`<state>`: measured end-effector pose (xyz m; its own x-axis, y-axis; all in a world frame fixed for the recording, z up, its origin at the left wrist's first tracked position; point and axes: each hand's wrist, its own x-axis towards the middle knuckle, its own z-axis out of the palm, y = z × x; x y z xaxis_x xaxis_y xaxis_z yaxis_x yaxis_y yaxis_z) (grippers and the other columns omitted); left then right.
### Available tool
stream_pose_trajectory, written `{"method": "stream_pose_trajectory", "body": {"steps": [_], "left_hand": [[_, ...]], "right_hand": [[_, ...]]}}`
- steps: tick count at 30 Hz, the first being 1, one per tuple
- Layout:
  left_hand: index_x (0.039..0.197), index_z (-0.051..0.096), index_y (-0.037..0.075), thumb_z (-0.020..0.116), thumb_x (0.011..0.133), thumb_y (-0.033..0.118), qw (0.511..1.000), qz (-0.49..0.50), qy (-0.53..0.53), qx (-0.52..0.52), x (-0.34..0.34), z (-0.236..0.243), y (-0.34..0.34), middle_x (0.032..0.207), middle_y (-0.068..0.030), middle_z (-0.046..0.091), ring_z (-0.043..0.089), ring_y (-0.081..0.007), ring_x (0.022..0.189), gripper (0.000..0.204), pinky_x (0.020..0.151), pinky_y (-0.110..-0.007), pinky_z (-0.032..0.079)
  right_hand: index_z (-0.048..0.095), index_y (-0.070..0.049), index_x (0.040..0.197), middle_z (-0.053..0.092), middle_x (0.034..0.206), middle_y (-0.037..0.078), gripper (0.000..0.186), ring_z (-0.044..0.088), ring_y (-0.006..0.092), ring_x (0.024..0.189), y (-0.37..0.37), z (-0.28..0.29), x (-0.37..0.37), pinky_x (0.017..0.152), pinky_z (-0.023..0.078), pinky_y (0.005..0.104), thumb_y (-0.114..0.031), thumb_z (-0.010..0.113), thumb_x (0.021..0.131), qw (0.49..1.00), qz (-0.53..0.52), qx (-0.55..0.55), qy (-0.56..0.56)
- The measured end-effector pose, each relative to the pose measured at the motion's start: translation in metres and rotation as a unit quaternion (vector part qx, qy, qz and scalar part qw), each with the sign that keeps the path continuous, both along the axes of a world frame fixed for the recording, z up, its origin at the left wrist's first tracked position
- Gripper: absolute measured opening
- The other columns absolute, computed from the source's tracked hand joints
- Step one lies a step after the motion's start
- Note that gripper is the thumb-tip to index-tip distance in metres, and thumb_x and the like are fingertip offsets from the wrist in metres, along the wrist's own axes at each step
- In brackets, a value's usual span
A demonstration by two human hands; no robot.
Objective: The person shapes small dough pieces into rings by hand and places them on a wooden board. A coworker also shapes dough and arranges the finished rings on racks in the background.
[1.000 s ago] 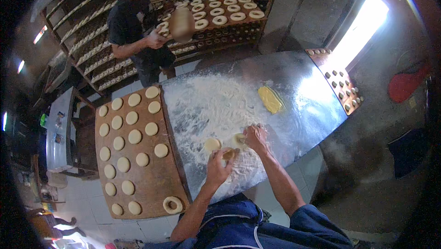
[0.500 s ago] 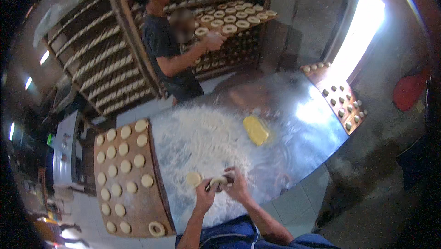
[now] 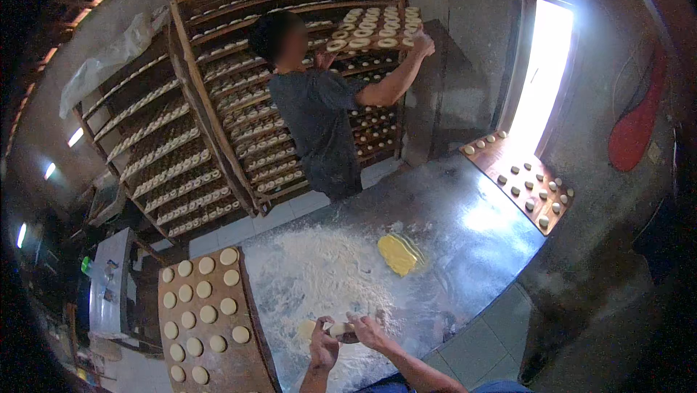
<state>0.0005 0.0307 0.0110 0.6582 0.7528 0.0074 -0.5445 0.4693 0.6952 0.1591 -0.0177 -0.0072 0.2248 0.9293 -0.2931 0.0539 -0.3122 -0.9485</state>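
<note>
My left grip and right grip pinch a piece of dough between them, over the metal desk and its patch of loose flour. Farther off lies a yellow slab (smeared along one side). A wooden board of dough rounds sits to my left; another board lies toward the bright opening. Beyond the desk, a co-worker holds up a tray of rings before wooden shelves.

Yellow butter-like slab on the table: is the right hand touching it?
Apart: the head view plainly shows floured tabletop between the yellow butter-like slab and the right hand.
</note>
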Motion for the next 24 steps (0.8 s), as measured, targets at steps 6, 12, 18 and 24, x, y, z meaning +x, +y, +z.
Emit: {"method": "stream_pose_trajectory", "body": {"steps": [6,12,18,24], "left_hand": [[0.102,0.044,0.005,0.044,0.1,0.038,0.844,0.163,0.433,0.27,0.022,0.003,0.008,0.088,-0.0118,0.056,0.058,-0.0278,0.077,0.033,0.068,-0.043,0.047],[0.087,0.044,0.004,0.047,0.1,0.043,0.948,0.221,0.211,0.085,0.027,-0.058,-0.001,0.067,-0.0128,0.044,0.059,-0.0329,0.067,0.042,0.06,-0.047,0.045],[0.078,0.046,0.008,0.048,0.098,0.042,0.868,0.168,0.411,0.223,0.026,-0.031,-0.005,0.064,-0.0103,0.055,0.058,-0.0279,0.061,0.04,0.05,-0.042,0.042],[0.075,0.046,0.008,0.051,0.097,0.035,0.973,0.214,0.072,-0.056,0.016,-0.045,-0.006,0.065,-0.0099,0.051,0.055,-0.0269,0.057,0.034,0.049,-0.039,0.042]], "right_hand": [[0.065,0.002,0.093,0.066,0.084,0.011,0.065,0.061,0.0203,0.076,0.005,-0.026,-0.013,0.064,0.047,0.0356,-0.055,0.036,0.103,0.973,-0.059,-0.014,0.222],[0.066,0.003,0.08,0.059,0.066,0.011,0.072,0.058,0.021,0.066,0.005,0.004,-0.018,0.064,0.05,0.0377,-0.061,0.04,0.099,0.995,-0.06,-0.042,0.066],[0.068,0.005,0.077,0.063,0.07,0.007,0.075,0.059,0.0173,0.069,-0.007,-0.025,-0.015,0.066,0.052,0.0352,-0.062,0.042,0.098,0.993,-0.011,-0.001,-0.116],[0.072,0.003,0.086,0.069,0.075,0.017,0.071,0.065,0.0225,0.074,-0.018,0.04,-0.017,0.074,0.05,0.0388,-0.061,0.043,0.097,0.99,0.045,-0.11,-0.069]]}}
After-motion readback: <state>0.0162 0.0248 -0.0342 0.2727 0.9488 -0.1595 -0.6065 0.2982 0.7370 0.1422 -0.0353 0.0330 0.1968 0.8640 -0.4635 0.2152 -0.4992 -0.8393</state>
